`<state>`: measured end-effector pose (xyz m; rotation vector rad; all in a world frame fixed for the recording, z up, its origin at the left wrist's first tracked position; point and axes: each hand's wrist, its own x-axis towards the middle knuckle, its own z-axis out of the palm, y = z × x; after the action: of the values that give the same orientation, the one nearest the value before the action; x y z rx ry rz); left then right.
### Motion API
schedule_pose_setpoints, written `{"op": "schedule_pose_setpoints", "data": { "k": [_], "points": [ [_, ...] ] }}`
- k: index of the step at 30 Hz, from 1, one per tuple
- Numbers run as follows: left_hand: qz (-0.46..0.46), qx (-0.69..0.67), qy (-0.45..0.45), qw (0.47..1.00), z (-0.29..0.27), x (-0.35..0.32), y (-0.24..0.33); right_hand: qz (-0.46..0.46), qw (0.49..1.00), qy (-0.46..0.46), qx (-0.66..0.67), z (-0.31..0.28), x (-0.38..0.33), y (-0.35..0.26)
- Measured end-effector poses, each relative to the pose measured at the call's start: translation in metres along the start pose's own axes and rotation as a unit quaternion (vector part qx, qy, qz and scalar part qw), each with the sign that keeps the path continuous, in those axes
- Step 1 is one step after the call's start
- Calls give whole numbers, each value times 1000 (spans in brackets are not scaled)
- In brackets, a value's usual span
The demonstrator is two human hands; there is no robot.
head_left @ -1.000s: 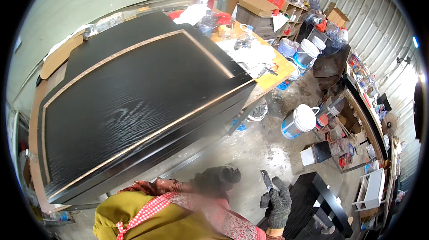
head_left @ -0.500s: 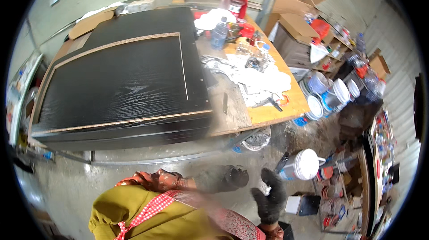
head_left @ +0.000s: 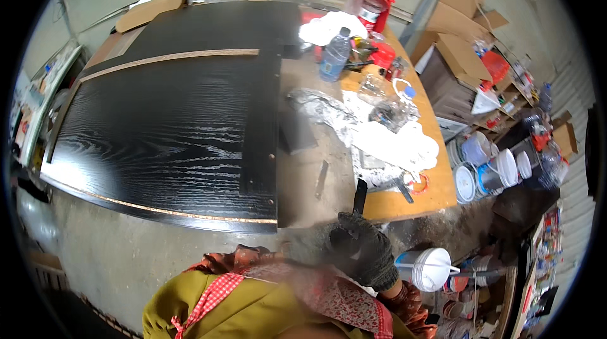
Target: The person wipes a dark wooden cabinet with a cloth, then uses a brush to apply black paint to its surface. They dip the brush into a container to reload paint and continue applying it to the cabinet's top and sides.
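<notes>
Our gloved right hand (head_left: pixel 365 255) is closed around a dark flat tool (head_left: pixel 360 196) that sticks up above the grip toward the black wood-grain panel (head_left: pixel 158 124); nothing is applied yet. Our left hand is out of view.

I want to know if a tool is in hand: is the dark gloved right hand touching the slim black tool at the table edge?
Touching. The head view shows the dark gloved right hand closed round the bottom of the slim black tool.
</notes>
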<state>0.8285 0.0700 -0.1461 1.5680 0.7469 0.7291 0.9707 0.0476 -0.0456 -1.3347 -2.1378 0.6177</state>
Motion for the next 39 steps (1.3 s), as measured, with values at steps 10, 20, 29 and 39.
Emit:
{"op": "schedule_pose_setpoints", "data": {
  "k": [10,20,29,39],
  "points": [
    [-82,-37,188,978,-22,19,35,-154,988,8,-21,-27,123,44],
    [17,368,355,859,-2,9,19,-80,994,57,-51,-36,244,122],
    [7,448,621,643,29,-70,73,-178,971,95,132,-26,303,92],
    [-304,582,405,636,-103,6,181,-153,980,79,96,-37,298,130]
  ]
}}
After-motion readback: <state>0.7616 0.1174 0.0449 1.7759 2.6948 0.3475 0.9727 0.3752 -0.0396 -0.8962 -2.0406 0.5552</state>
